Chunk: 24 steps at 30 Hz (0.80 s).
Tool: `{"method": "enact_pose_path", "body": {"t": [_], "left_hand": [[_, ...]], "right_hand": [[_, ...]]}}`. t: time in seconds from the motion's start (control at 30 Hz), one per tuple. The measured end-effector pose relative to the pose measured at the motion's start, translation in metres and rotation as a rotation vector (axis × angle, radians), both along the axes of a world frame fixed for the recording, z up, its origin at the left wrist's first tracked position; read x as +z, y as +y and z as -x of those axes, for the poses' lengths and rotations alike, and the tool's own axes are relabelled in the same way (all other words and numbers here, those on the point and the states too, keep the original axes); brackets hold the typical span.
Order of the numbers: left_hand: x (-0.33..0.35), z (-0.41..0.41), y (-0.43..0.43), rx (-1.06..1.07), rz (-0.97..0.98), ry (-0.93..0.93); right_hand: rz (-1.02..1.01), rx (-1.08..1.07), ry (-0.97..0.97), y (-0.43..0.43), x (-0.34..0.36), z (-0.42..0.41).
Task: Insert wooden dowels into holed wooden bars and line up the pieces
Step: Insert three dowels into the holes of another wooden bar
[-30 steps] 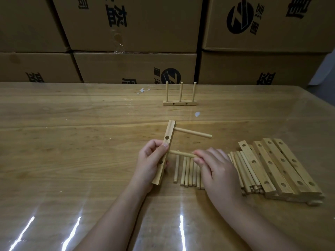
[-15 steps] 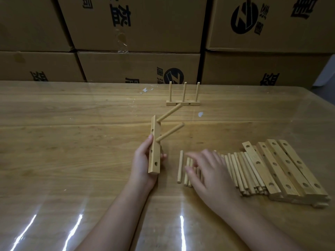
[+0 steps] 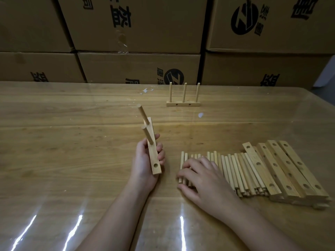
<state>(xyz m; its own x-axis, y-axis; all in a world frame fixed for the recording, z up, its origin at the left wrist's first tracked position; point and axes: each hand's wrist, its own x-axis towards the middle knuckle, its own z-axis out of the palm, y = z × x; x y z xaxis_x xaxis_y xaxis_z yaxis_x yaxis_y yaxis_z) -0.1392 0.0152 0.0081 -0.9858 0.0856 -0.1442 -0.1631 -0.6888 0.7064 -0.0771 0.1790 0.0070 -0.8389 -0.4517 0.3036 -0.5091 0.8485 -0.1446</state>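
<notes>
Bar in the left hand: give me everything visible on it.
The held bar is a pale, square-edged wooden strip, held up in the air, roughly upright and leaning slightly. Two round dowels are seated in its upper part and jut up and left toward the camera. One hole near the lower end is empty. The left hand grips its middle, thumb on one side, fingers curled round the other. Nothing else touches it.

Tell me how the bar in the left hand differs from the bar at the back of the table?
The held bar carries two dowels, with one hole empty; the far bar carries three. The held bar is gripped on end by the left hand, dowels slanting; the far bar lies flat on the table, dowels upright. Both are pale wood.
</notes>
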Motion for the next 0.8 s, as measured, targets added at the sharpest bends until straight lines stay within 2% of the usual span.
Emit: {"method": "enact_pose_path", "body": {"t": [0.27,0.5,0.8], "left_hand": [[0.0025,-0.0024,0.0004,-0.075,-0.037,0.019],[0.0043,-0.0042,-0.0012,-0.094,-0.209,-0.01],[0.0036,-0.003,0.0001,-0.084,-0.25,-0.004]], "right_hand": [[0.03,0.037,-0.042,0.0003,0.0016,0.0004],[0.021,0.029,-0.047,-0.0006,0.0014,0.0001],[0.026,0.074,-0.005,-0.0037,0.0013,-0.0024]]}}
